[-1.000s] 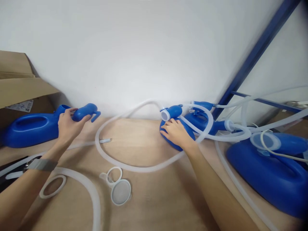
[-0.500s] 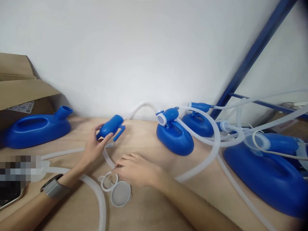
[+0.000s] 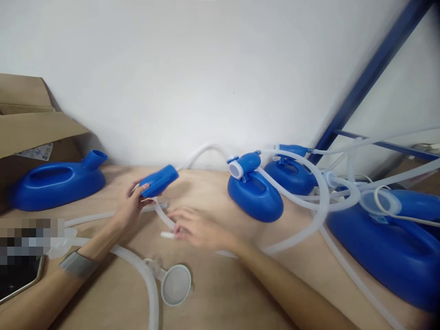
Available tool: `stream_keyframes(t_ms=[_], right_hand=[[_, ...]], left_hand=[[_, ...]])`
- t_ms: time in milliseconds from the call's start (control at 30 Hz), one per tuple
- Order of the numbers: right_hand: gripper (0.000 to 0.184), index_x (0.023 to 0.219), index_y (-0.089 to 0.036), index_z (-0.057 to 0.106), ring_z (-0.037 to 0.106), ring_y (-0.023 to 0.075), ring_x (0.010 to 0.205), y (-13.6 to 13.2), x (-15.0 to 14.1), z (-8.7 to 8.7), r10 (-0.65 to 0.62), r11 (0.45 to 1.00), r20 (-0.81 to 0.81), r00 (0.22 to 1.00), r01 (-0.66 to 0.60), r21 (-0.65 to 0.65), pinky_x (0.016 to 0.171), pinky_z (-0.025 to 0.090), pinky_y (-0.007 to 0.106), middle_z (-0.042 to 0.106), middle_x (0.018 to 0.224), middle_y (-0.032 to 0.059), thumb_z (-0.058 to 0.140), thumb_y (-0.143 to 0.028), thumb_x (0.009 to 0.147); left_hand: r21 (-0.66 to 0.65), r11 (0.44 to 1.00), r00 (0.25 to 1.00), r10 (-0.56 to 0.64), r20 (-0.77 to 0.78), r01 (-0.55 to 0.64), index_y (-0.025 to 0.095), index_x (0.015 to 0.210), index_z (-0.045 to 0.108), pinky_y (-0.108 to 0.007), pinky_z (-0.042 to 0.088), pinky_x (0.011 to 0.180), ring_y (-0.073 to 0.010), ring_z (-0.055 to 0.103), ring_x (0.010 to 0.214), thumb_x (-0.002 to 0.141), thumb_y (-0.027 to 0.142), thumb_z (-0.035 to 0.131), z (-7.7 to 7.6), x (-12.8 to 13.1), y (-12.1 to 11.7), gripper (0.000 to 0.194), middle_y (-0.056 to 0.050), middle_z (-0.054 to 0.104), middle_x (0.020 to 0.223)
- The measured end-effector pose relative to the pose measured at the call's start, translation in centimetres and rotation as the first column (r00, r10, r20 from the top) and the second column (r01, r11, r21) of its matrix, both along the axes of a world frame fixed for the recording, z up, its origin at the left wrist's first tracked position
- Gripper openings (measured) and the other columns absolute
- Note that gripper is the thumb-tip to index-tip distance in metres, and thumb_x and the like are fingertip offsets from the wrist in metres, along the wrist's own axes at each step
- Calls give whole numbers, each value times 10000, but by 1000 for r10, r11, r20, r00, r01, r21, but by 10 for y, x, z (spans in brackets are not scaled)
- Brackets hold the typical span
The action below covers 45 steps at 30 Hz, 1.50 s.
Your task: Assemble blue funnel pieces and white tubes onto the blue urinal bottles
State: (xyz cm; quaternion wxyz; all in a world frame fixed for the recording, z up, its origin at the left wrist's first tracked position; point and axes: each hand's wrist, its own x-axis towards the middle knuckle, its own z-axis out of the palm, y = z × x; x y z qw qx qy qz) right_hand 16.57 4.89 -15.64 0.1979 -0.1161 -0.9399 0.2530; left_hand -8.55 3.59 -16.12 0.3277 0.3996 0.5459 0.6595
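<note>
My left hand (image 3: 132,206) grips a small blue plastic connector piece (image 3: 158,180) and holds it just above the wooden table (image 3: 220,284). A grey band sits on that wrist. My right hand (image 3: 195,229) is low over the table with its fingers closed round the end of a clear white tube (image 3: 165,219); the hand is smeared by motion. A white funnel-shaped cap with a ring (image 3: 174,284) lies in front of both hands.
A blue flat bottle (image 3: 57,179) lies at the left by a cardboard box (image 3: 27,123). More blue bottles (image 3: 256,199) (image 3: 388,247) with tangled white tubes (image 3: 319,201) fill the right. A blue metal frame (image 3: 371,73) leans at the back right. A phone (image 3: 17,279) lies at the left edge.
My left hand carried the blue connector away from the left bottle toward the middle. My right hand left the middle blue bottle, came to the table centre and took the tube end.
</note>
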Motion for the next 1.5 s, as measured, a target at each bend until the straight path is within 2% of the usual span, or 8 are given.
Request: stream_keyframes(t_ms=[33,100,200,367,600,800,1233,1500], right_hand=[[255,1104,-203,691,572,207,1346,7,3,3,-93,975,-89,992,73,-210,1162,429,378,645,1438,91,511,-382,1077],[348,1188,-219,659,650,209,1238,23,11,10,-323,811,-237,916,139,-568,1086,497,382,700,1335,85,464,-484,1074],[409,1150,-232,651,653,243,1246,43,25,21,-488,656,-427,761,-3,-755,1087,502,430,713,1285,89,576,-597,983],[416,1010,-235,643,679,245,1189,52,44,40,-377,760,-487,788,-38,-649,1088,510,429,732,1227,78,767,-598,847],[577,1317,-268,642,640,274,1316,44,63,71,-349,826,-578,738,-49,-561,1129,514,471,664,1448,85,853,-458,815],[467,1280,-296,737,657,283,1298,34,71,86,-304,837,-530,792,-44,-546,1128,526,494,703,1405,57,852,-370,833],[558,1338,-283,718,633,294,1324,27,69,91,-309,843,-466,829,12,-538,1142,520,501,688,1423,70,869,-375,809],[622,1376,-287,693,635,297,1319,24,72,94,-337,838,-424,841,62,-542,1098,561,479,686,1427,62,871,-392,790]], left_hand=[[-1,999,999,-35,10,35,211,1154,606,-299,579,528,-267,773,753,770,499,747,4,2,-2,500,-88,737,1021],[5,995,995,-98,7,98,211,1135,616,-312,564,512,-279,767,736,758,505,742,14,8,-7,495,-90,741,1002],[14,983,975,-182,-124,186,217,1168,627,-345,584,557,-264,746,733,789,529,708,29,18,-17,498,-97,740,1076],[20,977,837,-171,-520,212,231,1217,693,-368,633,798,-319,709,1026,715,562,818,67,36,-32,614,-85,729,1193],[71,911,495,-155,-855,407,242,1341,637,-329,620,886,-278,694,1081,809,502,781,120,48,-36,609,-75,673,1295],[49,894,387,-144,-911,446,256,1461,537,-356,565,1032,-315,634,1277,811,453,806,112,43,-37,730,-116,613,1455],[112,856,191,15,-981,505,383,1559,458,-353,571,1015,-305,705,1215,895,519,748,111,29,-39,737,-14,665,1451],[246,836,74,241,-968,491,434,1613,350,-414,613,982,-297,735,1174,983,447,670,110,37,-45,707,-38,595,1526]])
